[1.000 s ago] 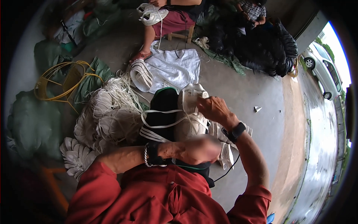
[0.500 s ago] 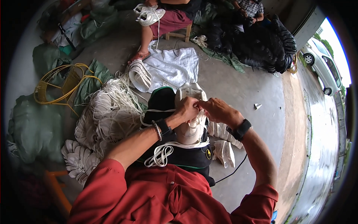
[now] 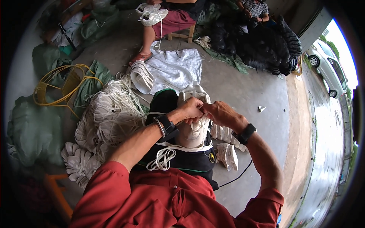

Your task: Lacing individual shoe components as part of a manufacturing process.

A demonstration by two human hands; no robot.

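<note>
Hands [image 3: 189, 108] together over cream shoe [image 3: 191, 136]

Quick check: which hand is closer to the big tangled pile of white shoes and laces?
Left. The left hand is over the white shoe, to the right of the pile; the right hand is beside it, farther right.
</note>
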